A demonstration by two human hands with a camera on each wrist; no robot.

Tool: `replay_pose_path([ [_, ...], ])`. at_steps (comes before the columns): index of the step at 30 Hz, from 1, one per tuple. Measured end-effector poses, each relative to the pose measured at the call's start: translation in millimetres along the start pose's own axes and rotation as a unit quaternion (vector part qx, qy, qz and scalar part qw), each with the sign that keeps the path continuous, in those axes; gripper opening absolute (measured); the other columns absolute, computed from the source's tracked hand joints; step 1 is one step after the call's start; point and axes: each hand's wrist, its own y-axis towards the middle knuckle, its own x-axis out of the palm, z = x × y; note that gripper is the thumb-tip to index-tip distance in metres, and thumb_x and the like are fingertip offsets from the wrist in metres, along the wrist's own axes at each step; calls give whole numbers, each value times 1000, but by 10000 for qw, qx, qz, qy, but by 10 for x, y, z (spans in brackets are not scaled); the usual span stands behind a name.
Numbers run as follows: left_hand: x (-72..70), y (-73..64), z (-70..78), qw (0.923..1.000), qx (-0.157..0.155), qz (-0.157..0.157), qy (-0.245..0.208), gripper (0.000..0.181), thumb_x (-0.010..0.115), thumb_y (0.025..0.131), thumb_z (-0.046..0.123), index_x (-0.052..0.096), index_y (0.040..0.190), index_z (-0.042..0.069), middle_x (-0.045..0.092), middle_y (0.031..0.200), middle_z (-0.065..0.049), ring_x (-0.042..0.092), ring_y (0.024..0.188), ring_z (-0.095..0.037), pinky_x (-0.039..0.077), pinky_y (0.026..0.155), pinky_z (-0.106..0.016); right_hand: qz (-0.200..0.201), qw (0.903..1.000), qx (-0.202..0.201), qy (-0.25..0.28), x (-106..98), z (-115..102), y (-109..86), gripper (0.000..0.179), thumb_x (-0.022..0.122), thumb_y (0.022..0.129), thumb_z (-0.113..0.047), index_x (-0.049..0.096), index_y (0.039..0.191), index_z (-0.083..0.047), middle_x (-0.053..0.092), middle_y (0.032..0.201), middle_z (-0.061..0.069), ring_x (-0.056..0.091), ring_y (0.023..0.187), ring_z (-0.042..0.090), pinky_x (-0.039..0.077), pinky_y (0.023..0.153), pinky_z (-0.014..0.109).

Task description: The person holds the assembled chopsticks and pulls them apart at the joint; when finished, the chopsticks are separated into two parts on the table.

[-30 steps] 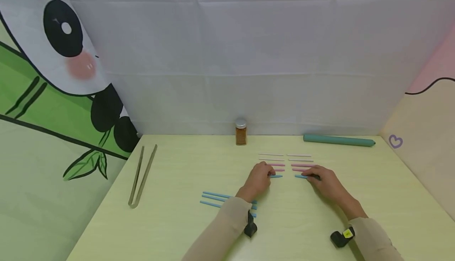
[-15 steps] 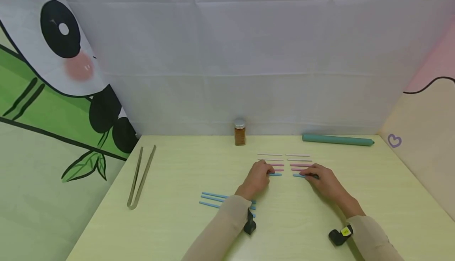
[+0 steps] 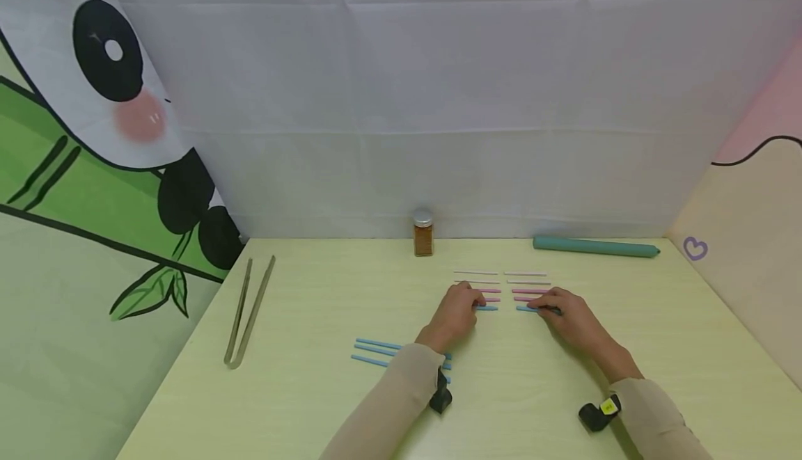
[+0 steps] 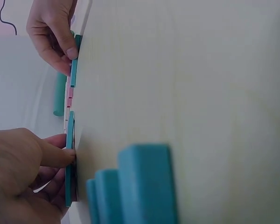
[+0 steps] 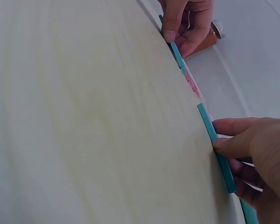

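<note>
Head view: my left hand pinches one blue stick and my right hand pinches its twin, fingertips curled onto each, both flat on the bench right of centre, just below the pink sticks. Judgement: thin, stiff, very light, likely to skid; best pinched along the long edges near mid-length. Spare blue sticks lie by my left sleeve.
</note>
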Motion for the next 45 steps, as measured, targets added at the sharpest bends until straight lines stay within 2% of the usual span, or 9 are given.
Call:
replay_pose_path([
  [5,-2,-33,-11,10000,-6,-7,-1,21,60,90,-1,73,100,12,59,95,-1,52,89,-16,47,88,-26,-48,9999,104,-68,6,-59,-17,21,65,86,1,74,103,-8,65,98,5,61,90,24,49,77,38],
  [10,-60,-106,-64,9996,240,132,92,18,59,92,4,72,102,13,59,95,0,51,88,-16,46,85,-26,-22,9997,100,-206,18,-179,-11,25,66,85,2,71,108,-6,65,100,7,60,90,24,49,79,43],
  [17,-461,-255,-203,9988,483,53,-98,13,61,93,12,70,103,11,58,94,0,53,90,-14,46,84,-25,186,9988,-452,39,89,-441,40,27,69,81,5,69,106,-4,64,99,5,62,90,24,51,77,39],
  [21,-686,-388,-392,9983,542,-96,-173,13,62,93,13,70,102,8,59,94,-3,56,90,-16,48,84,-29,94,9977,-633,228,161,-612,63,25,70,82,2,68,106,-3,64,98,6,62,89,23,52,77,36],
  [26,-880,-608,-727,9978,437,-318,-393,14,61,93,12,70,103,5,60,93,-3,56,87,-17,49,82,-33,-180,9974,-564,413,274,-829,77,24,69,86,-5,66,110,-6,65,99,5,60,89,20,52,79,36],
  [32,-954,-877,-1211,9940,221,-586,-893,13,60,94,13,69,102,9,63,94,0,58,87,-13,49,79,-31,-482,9920,-492,1056,459,-1021,41,24,67,88,-10,65,112,-7,64,102,4,59,91,14,51,82,31],
  [35,-968,-1010,-1387,9923,161,-702,-1004,11,62,93,15,69,101,12,64,95,3,58,87,-10,49,79,-28,-687,9860,-414,1465,540,-1123,13,24,66,90,-12,65,113,-7,65,104,3,58,91,12,51,81,28],
  [42,-1011,-1216,-1531,9859,438,-997,-1268,7,67,90,19,70,95,16,62,90,6,54,82,-7,46,75,-23,-1176,9754,-166,1856,683,-1300,-56,20,65,92,-22,65,110,-15,64,104,-5,59,95,9,49,86,26],
  [45,-992,-1254,-1550,9849,559,-1072,-1237,6,67,90,20,70,93,16,61,88,6,52,79,-5,46,72,-23,-1240,9757,-213,1793,719,-1353,-70,15,66,91,-23,66,105,-18,63,102,-9,57,97,9,47,89,27],
])
